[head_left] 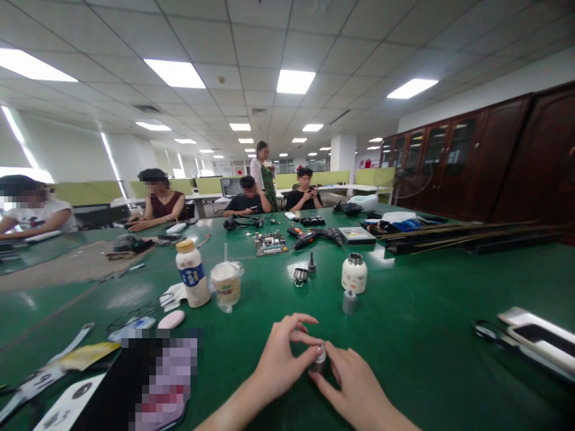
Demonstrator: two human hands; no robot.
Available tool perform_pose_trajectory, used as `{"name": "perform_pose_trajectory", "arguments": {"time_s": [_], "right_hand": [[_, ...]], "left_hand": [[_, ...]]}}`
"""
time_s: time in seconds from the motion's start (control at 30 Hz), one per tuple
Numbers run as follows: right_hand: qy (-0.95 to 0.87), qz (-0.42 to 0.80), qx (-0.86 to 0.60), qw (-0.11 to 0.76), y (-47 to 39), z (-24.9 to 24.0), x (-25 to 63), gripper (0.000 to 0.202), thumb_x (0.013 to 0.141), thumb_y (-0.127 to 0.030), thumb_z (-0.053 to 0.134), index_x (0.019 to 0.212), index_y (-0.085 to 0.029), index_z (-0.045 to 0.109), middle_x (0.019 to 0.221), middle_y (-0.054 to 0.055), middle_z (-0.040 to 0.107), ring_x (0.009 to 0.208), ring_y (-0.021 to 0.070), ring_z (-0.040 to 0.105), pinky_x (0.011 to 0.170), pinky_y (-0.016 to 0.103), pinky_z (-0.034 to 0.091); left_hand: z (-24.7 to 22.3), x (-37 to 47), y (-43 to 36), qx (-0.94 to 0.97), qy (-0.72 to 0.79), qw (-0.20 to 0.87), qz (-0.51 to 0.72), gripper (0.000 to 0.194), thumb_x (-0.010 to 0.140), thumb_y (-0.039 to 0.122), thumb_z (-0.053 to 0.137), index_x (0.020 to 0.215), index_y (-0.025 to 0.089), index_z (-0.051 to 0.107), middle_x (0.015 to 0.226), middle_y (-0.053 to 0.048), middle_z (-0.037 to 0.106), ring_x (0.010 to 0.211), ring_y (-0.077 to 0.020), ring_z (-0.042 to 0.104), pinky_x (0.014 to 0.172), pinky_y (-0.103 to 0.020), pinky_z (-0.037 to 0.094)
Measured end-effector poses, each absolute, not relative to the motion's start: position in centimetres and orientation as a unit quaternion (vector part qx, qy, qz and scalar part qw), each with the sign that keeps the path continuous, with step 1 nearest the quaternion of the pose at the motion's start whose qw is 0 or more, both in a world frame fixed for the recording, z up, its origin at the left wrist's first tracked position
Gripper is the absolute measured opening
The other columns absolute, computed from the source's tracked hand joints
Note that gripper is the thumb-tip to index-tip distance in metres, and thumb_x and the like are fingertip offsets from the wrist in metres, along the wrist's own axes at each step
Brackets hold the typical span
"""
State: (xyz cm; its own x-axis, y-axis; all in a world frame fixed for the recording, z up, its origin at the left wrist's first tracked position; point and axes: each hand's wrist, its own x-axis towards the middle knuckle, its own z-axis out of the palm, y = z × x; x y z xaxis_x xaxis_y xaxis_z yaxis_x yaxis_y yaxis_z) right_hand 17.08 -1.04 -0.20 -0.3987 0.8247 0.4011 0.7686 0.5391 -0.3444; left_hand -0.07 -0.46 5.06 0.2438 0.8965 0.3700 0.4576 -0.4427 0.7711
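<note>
Both hands meet over a small dark grey cylinder with a shiny silvery top (319,358), low on the green table. My left hand (287,344) pinches its top between thumb and index finger, the other fingers stretched out. From the other side, the fingers and thumb of my right hand (348,374) close around its body. Farther off stands a similar grey cylinder with a narrower top (349,302). Right behind that is a cream bottle with drawn faces and an open metal neck (354,273). A shiny metal cup-like piece (300,276) and a dark stepped part (311,263) stand left of it.
To the left are a milk-tea bottle (192,274), a lidded cup with a straw (226,284) and a pink oval object (171,319). A circuit board (270,244) and power drills (314,237) lie farther back. Several people sit or stand beyond the table (431,311).
</note>
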Motion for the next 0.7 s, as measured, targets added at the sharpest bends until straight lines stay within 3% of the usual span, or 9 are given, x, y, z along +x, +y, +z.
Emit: {"name": "perform_pose_trajectory", "arguments": {"time_s": [0.1, 0.17, 0.37, 0.6, 0.7], "right_hand": [[-0.836, 0.059, -0.472, 0.272, -1.1, 0.1, 17.1, 0.015, 0.088, -0.031, 0.059, 0.099, -0.022, 0.056, 0.070, -0.001, 0.062, 0.065, 0.0195, 0.059, 0.061, 0.028, 0.037], [-0.836, 0.065, -0.470, 0.276, -1.1, 0.2, 17.0, 0.013, 0.088, -0.032, 0.058, 0.097, -0.022, 0.056, 0.070, -0.002, 0.061, 0.066, 0.0194, 0.059, 0.061, 0.027, 0.037], [-0.835, 0.073, -0.468, 0.279, -0.8, 0.0, 17.1, 0.012, 0.089, -0.032, 0.055, 0.093, -0.021, 0.055, 0.076, 0.001, 0.064, 0.070, 0.0193, 0.060, 0.064, 0.028, 0.037], [-0.835, 0.061, -0.479, 0.262, -0.9, 0.0, 17.1, 0.020, 0.089, -0.036, 0.056, 0.103, -0.021, 0.056, 0.066, -0.002, 0.060, 0.064, 0.0192, 0.058, 0.062, 0.028, 0.036], [-0.833, 0.065, -0.485, 0.258, -0.9, 0.0, 17.1, 0.023, 0.088, -0.038, 0.057, 0.104, -0.021, 0.057, 0.068, -0.001, 0.061, 0.065, 0.0199, 0.058, 0.062, 0.028, 0.036]], "left_hand": [[5.3, -0.4, -0.5, 0.756, 0.427, 0.274, 0.414, 0.047, 0.075, 0.007, 0.060, 0.116, 0.029, 0.054, 0.115, 0.000, 0.069, 0.112, -0.0237, 0.057, 0.098, -0.040, 0.033], [5.5, -0.6, -0.5, 0.758, 0.435, 0.251, 0.416, 0.048, 0.074, 0.008, 0.060, 0.117, 0.029, 0.053, 0.118, -0.001, 0.066, 0.113, -0.0245, 0.056, 0.098, -0.041, 0.033], [5.5, 0.1, -0.7, 0.764, 0.462, 0.199, 0.404, 0.038, 0.077, 0.019, 0.070, 0.111, 0.028, 0.055, 0.087, 0.003, 0.076, 0.100, -0.0257, 0.058, 0.091, -0.041, 0.033], [5.0, -1.4, 1.2, 0.711, 0.501, 0.178, 0.460, 0.032, 0.082, 0.027, 0.068, 0.110, 0.025, 0.055, 0.089, 0.000, 0.077, 0.094, -0.0236, 0.063, 0.093, -0.039, 0.036], [3.3, -2.8, 2.5, 0.717, 0.513, 0.195, 0.430, 0.032, 0.078, 0.023, 0.070, 0.108, 0.025, 0.058, 0.086, 0.000, 0.078, 0.095, -0.0248, 0.065, 0.091, -0.040, 0.040]]}}
